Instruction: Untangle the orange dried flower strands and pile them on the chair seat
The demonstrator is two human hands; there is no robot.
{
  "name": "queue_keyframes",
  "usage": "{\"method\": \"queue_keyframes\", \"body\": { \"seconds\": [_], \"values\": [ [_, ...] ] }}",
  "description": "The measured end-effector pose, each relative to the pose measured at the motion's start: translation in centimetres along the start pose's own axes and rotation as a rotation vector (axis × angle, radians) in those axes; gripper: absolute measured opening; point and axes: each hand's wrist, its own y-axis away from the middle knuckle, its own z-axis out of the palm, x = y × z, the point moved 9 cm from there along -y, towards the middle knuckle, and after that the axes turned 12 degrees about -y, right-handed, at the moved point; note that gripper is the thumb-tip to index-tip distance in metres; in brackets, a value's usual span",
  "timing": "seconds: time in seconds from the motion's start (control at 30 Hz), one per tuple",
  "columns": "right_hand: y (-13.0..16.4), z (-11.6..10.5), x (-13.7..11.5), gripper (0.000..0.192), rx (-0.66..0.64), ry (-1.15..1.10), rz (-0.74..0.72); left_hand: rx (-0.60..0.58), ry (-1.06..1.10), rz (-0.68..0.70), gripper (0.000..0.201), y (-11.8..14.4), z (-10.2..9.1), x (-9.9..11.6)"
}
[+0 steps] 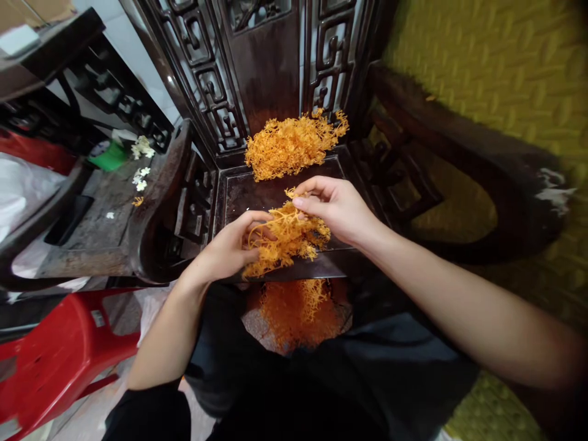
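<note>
fingers (pixel 301 201) of both hands curled shut on orange clump (pixel 287 236), pinched from either side | dark carved chair (pixel 271 67) seen behind, clump held over seat front edge | pile (pixel 291 144) heaped at seat back | more strands (pixel 298 309) below | left hand (pixel 229 248) under clump | right hand (pixel 337 208) on top

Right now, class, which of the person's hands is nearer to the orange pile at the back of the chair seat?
Right. The right hand pinches the top of the held orange clump, just below the pile. The left hand grips the clump lower, farther from it.
</note>
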Motion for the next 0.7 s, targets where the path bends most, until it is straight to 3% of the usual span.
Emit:
{"method": "queue_keyframes", "body": {
  "seconds": [0.1,0.27,0.33,0.43,0.53,0.63,0.7],
  "values": [
    [-0.2,-0.9,0.8,0.026,0.038,-0.014,0.038,0.015,-0.076,0.028,0.054,0.0,-0.1,0.2],
    [-1.0,-2.6,4.5,0.028,0.130,-0.133,0.222,0.116,-0.205,0.020,0.024,-0.2,-1.9,0.4],
    [-1.6,-3.5,5.9,0.021,0.132,-0.035,0.252,0.119,-0.245,-0.020,0.016,-0.2,-2.3,0.3],
    [-2.6,-4.1,6.5,0.007,0.044,0.420,0.166,0.170,-0.276,-0.094,0.020,0.0,-3.1,-0.2],
    [-3.1,-3.6,6.3,0.007,-0.042,0.796,0.032,0.243,-0.255,-0.108,0.033,0.1,-3.6,-0.5],
    [-2.8,-2.4,4.7,0.012,-0.032,0.854,-0.096,0.337,-0.227,-0.078,0.037,0.3,-4.1,-0.4],
    [-2.0,-1.1,3.0,0.023,-0.028,0.689,-0.169,0.359,-0.261,-0.028,0.032,0.3,-4.0,0.1]
  ]
}}
